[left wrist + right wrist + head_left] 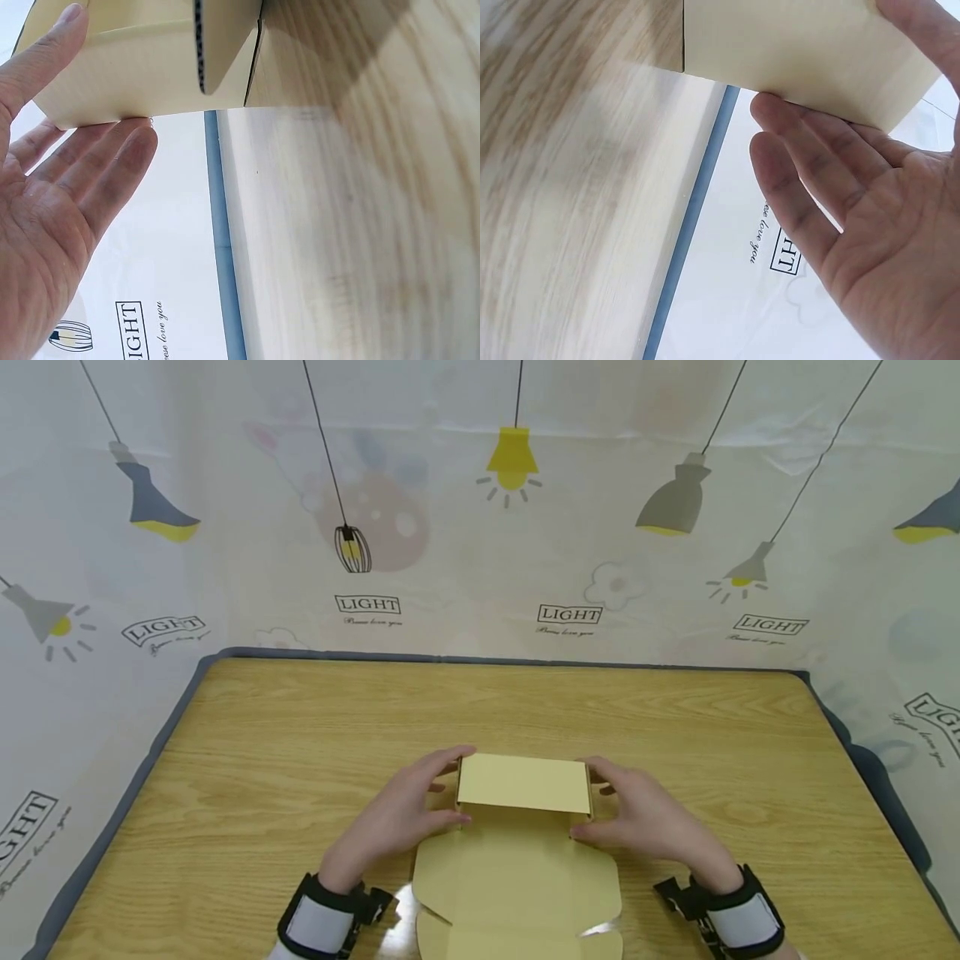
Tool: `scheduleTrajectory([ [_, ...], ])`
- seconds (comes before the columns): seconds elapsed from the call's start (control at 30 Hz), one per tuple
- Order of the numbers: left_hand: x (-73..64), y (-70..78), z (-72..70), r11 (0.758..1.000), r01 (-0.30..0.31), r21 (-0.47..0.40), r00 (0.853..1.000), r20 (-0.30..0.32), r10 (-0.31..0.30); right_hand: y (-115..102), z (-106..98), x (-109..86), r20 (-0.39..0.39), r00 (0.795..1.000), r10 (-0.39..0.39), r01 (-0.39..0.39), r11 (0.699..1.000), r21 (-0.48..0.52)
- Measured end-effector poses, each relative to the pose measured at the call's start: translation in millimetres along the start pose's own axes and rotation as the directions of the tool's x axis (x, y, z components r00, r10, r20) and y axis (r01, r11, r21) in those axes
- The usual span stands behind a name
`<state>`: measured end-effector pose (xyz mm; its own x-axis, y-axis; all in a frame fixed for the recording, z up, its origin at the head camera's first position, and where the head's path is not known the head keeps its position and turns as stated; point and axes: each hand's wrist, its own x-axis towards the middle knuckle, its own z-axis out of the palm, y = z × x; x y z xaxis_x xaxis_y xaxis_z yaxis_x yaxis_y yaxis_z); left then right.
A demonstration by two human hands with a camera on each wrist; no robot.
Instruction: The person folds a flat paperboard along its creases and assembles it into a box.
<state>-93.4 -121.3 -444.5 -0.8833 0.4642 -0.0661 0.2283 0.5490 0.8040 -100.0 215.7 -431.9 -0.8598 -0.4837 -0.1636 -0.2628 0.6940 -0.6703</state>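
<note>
A partly folded yellowish cardboard box [523,783] stands on the table in front of me, its folded section upright at the far end. The unfolded panel [517,877] with rounded, slitted side flaps spreads toward me. My left hand [397,810] grips the folded section's left end, thumb on the near side and fingers behind. At the right end my right hand [648,814] holds it the same way. In the left wrist view a flap [225,45] with a corrugated edge sticks out beside the wall. The right wrist view has fingertips along the edge of a smooth wall [795,56].
The wood-grain table [300,718] has a grey-blue border [510,662]. Behind it and along both sides hangs a pale cloth [465,527] printed with lamps and lettering. Dark bands with pale patches are strapped round both wrists.
</note>
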Motion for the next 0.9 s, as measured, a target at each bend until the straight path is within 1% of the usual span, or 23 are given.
scheduleTrajectory([
  [0.17, 0.1, -0.5, -0.1, 1.000, -0.008, 0.000, 1.000, -0.004, 0.008, -0.2, 0.9, 0.6, -0.010, 1.000, -0.028, 0.028, 1.000, -0.014],
  [0.27, -0.1, -0.4, -0.4, 1.000, -0.011, -0.004, 1.000, -0.004, 0.011, -0.1, 1.4, 0.7, -0.010, 1.000, -0.025, 0.025, 1.000, -0.014],
  [0.5, -0.3, 0.7, 0.2, 1.000, 0.006, -0.001, 1.000, -0.004, -0.006, -1.0, 1.5, 0.7, -0.002, 1.000, -0.001, 0.001, 1.000, -0.014],
  [0.9, 0.3, 1.5, 0.6, 1.000, 0.005, -0.006, 1.000, -0.019, -0.005, -0.3, 2.6, 1.5, 0.009, 1.000, 0.010, -0.010, 0.999, 0.046],
])
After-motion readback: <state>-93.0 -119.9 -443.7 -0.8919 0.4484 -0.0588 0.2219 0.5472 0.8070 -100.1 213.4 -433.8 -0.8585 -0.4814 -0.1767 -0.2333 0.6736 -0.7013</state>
